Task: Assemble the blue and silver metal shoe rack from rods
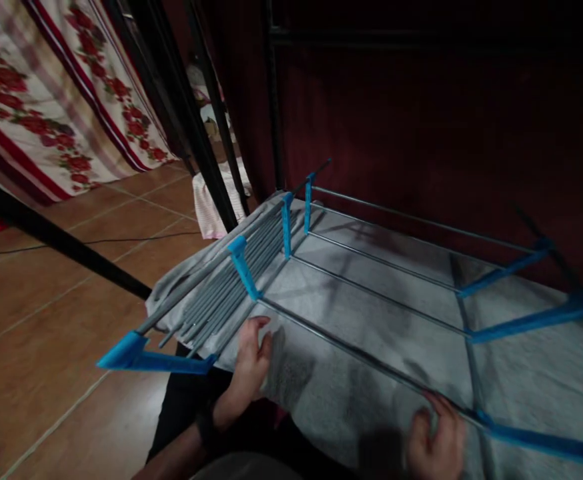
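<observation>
A partly assembled rack of grey metal rods and blue plastic brackets lies on a grey cloth surface. My left hand (252,357) is just below a blue bracket (244,268), thumb and curved fingers apart, holding nothing. The near long rod (341,343) runs from that bracket toward the lower right. At this rod's right part is my right hand (439,437), its fingertips at the rod and its thumb apart; whether they touch it I cannot tell. Close by at the right, a blurred blue bracket (546,440) meets the rod's end. Another blue bracket (136,357) is at the rack's left end.
Several loose grey rods (236,280) lie side by side at the left of the grey cloth (371,300). Black metal posts (191,120) rise at the left, before a floral curtain (46,100). A dark red wall covering (421,133) stands behind. The tiled floor (46,327) carries a cable.
</observation>
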Tool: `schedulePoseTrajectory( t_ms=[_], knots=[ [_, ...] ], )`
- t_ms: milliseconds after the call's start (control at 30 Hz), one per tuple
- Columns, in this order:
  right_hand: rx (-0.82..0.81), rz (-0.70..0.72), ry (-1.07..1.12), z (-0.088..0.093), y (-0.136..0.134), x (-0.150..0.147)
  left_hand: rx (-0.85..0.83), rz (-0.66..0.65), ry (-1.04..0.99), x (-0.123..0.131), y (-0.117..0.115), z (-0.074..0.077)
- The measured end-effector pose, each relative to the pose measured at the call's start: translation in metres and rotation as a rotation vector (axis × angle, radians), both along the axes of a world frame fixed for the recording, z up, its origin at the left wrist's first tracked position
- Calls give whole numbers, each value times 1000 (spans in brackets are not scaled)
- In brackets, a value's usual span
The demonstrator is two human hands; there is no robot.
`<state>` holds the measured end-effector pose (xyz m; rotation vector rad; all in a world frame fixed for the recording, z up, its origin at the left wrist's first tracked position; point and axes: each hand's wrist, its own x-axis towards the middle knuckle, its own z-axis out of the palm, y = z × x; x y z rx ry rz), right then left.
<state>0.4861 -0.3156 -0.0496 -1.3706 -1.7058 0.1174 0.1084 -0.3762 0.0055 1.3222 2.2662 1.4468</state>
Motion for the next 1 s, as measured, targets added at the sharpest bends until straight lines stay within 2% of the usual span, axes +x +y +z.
schedulePoseTrajectory(
  t_ms=[67, 100, 200, 333, 467, 567, 767, 1000],
  knots=[
    [-36, 163, -95, 18, 6, -52, 27, 150, -28, -25, -1, -9],
    [-60, 223, -128, 25, 9, -77, 35, 182, -49, -34, 3, -14],
    [-100, 386, -255, 36, 18, -137, 40, 143, -134, -51, 23, -28],
    [-137, 479, -466, 34, 26, -180, 23, 58, -156, -63, 44, -36],
    [-170, 434, -642, 30, 33, -196, -60, 68, -94, -68, 49, -35],
    [-188, 425, -712, 29, 39, -197, -78, 112, -54, -61, 51, -34],
    [-213, 440, -768, 26, 46, -189, -116, 159, -49, -43, 55, -31],
    [-269, 471, -808, 28, 51, -187, -150, 175, -35, -36, 51, -31]
  ],
)
